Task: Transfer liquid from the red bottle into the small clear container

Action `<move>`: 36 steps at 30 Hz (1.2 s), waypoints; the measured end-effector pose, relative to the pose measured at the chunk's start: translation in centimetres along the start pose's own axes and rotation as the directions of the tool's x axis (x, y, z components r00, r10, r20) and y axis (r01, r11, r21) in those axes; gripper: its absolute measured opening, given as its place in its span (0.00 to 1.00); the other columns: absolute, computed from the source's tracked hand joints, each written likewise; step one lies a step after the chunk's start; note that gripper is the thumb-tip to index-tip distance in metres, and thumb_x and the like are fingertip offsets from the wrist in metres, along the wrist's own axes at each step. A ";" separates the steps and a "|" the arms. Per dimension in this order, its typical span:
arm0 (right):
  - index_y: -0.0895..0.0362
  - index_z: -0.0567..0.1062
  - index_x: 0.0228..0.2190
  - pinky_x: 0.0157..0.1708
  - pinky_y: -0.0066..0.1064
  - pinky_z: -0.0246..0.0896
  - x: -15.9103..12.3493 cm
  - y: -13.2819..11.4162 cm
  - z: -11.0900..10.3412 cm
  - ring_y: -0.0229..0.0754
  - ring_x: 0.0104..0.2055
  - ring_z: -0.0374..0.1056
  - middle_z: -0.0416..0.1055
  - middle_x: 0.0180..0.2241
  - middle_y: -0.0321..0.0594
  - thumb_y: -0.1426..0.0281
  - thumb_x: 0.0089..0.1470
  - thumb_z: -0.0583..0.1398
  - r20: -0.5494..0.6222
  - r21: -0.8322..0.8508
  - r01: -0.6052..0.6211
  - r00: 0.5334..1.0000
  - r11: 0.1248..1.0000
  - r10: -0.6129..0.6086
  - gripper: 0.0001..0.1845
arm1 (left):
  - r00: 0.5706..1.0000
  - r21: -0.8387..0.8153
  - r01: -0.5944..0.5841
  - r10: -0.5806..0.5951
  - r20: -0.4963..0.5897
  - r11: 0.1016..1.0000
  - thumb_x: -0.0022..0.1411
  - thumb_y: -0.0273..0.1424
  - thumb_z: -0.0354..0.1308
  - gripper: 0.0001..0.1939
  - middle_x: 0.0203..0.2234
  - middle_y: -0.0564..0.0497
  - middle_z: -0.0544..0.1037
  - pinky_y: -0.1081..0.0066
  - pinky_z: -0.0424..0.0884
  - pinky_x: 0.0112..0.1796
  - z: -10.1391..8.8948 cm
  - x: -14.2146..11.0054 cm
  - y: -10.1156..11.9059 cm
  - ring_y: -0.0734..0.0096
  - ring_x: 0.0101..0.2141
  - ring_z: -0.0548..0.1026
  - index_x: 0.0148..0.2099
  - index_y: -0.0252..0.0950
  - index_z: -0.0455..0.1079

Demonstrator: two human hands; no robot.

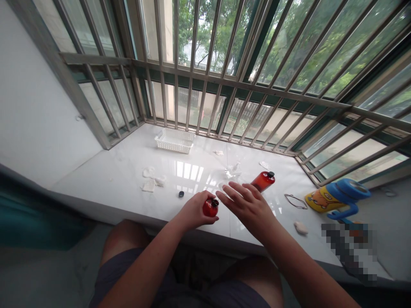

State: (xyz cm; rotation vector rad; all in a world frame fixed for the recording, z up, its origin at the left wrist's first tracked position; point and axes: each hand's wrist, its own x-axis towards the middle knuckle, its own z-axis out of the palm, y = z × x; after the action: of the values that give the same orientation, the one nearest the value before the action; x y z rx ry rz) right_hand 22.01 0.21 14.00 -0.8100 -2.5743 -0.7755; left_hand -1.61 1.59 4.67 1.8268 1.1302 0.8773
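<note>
My left hand is wrapped round a red bottle, a black cap at its ten o'clock on the tabletop, while my right hand spreads wide near the capped red bottle at two, a cartoon-printed water jug at three.

No readable text anywhere

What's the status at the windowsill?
Left hand: fingers around uncapped red bottle. Right hand: open, empty, beside it. Black cap off, lying left of bottle.
</note>
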 end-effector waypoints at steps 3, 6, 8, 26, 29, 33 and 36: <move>0.52 0.72 0.63 0.64 0.46 0.57 0.1 0.1 -0.1 0.50 0.64 0.68 0.76 0.61 0.40 0.81 0.66 0.59 -0.003 0.003 0.008 1.000 1.000 -0.008 0.27 | 1.000 -0.007 -0.009 0.009 -0.005 1.000 0.49 0.35 0.79 0.30 0.45 0.52 0.80 0.62 0.73 0.47 0.1 0.0 -0.1 0.58 0.45 0.77 0.52 0.43 0.71; 0.53 0.72 0.63 0.63 0.47 0.56 0.2 0.1 -0.1 0.51 0.64 0.68 0.76 0.61 0.40 0.80 0.67 0.58 0.000 0.005 0.014 1.000 1.000 -0.014 0.26 | 1.000 -0.008 -0.007 0.006 -0.008 1.000 0.49 0.35 0.79 0.30 0.45 0.52 0.80 0.62 0.73 0.47 0.0 0.0 -0.1 0.58 0.45 0.77 0.52 0.43 0.71; 0.54 0.72 0.63 0.63 0.47 0.56 0.2 0.1 -0.1 0.51 0.64 0.68 0.76 0.61 0.40 0.80 0.67 0.59 0.002 0.006 0.020 1.000 1.000 -0.020 0.26 | 1.000 -0.007 -0.003 0.003 -0.008 1.000 0.48 0.35 0.79 0.30 0.45 0.52 0.80 0.62 0.73 0.46 0.0 0.0 -0.1 0.59 0.45 0.77 0.52 0.43 0.71; 0.50 0.74 0.62 0.65 0.45 0.56 0.6 0.4 -0.6 0.49 0.65 0.68 0.75 0.61 0.39 0.76 0.69 0.60 0.016 -0.022 0.056 0.998 0.998 -0.055 0.23 | 1.000 0.004 0.001 -0.001 -0.010 1.000 0.49 0.35 0.79 0.29 0.44 0.53 0.79 0.62 0.72 0.45 0.0 0.1 -0.1 0.59 0.44 0.77 0.50 0.43 0.71; 0.50 0.74 0.62 0.66 0.44 0.56 0.7 0.4 -0.5 0.48 0.65 0.68 0.76 0.61 0.38 0.76 0.70 0.59 0.017 -0.038 0.060 0.998 0.997 -0.060 0.22 | 1.000 0.009 0.001 -0.001 -0.013 1.000 0.49 0.36 0.79 0.28 0.43 0.53 0.79 0.62 0.72 0.44 0.0 0.2 0.0 0.60 0.43 0.77 0.49 0.43 0.70; 0.50 0.73 0.62 0.65 0.45 0.57 0.8 0.2 -0.5 0.48 0.65 0.67 0.76 0.61 0.39 0.75 0.70 0.59 0.024 -0.039 0.067 0.997 0.997 -0.066 0.22 | 1.000 0.004 0.004 -0.004 -0.004 1.000 0.50 0.37 0.78 0.27 0.43 0.52 0.79 0.63 0.73 0.44 -0.1 0.1 0.2 0.59 0.43 0.77 0.48 0.42 0.70; 0.50 0.73 0.63 0.64 0.44 0.57 0.9 0.0 -0.3 0.49 0.65 0.67 0.76 0.61 0.39 0.76 0.69 0.60 0.025 -0.024 0.052 0.998 0.998 -0.052 0.23 | 1.000 0.007 0.016 -0.016 0.005 1.000 0.50 0.37 0.78 0.27 0.43 0.52 0.79 0.63 0.73 0.43 -0.2 0.1 0.2 0.59 0.43 0.77 0.48 0.42 0.70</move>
State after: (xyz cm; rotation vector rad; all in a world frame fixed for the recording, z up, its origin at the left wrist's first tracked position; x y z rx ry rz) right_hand 21.41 0.44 14.62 -0.7673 -2.6222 -0.8188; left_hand -1.70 1.72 4.92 1.8224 1.1446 0.8606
